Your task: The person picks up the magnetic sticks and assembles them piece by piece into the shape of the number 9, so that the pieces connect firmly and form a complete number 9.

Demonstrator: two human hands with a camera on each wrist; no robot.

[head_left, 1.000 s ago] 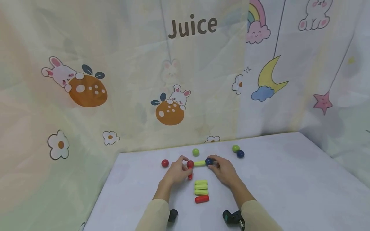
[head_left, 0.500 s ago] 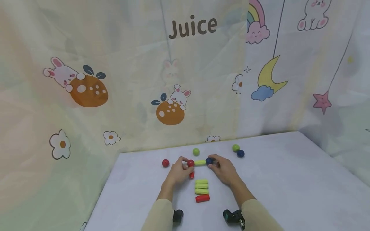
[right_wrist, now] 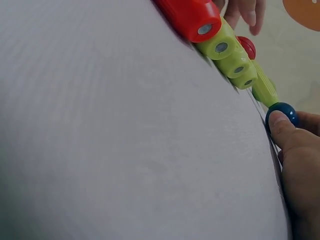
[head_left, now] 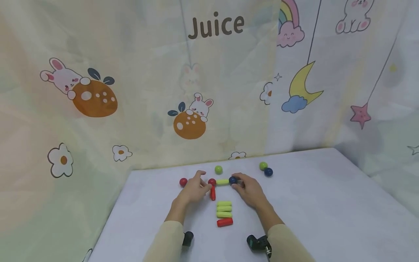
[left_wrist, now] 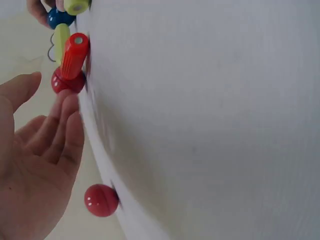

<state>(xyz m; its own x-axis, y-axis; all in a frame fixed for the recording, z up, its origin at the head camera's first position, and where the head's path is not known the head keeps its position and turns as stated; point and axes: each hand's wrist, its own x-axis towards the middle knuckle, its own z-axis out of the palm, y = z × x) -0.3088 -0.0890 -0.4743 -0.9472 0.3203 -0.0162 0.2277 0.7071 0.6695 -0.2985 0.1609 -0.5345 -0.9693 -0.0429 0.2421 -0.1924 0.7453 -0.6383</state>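
A red ball (head_left: pixel 212 182), a yellow-green magnetic rod (head_left: pixel 222 182) and a blue ball (head_left: pixel 232 180) form a joined row on the table. From the red ball a red magnetic rod (head_left: pixel 213 194) extends toward the person. My right hand (head_left: pixel 251 190) pinches the blue ball between thumb and fingers, as the right wrist view also shows. Just left of the joined red ball is my left hand (head_left: pixel 193 190), its thumb and fingers apart and relaxed. In the left wrist view, its fingertips (left_wrist: pixel 70 102) are right at that ball, which no fingers enclose.
Several yellow-green rods (head_left: pixel 224 209) lie stacked side by side nearer the person, with another red rod (head_left: pixel 224 222) below them. A loose red ball (head_left: pixel 183 182) sits left. Farther back are a green ball (head_left: pixel 218 169), and at right another green ball (head_left: pixel 263 166) touching a dark blue ball (head_left: pixel 268 172).
My left hand has let go of the joined red ball, opened its fingers and shifted slightly left. The right hand keeps pinching the blue ball. The head view has tilted a little.
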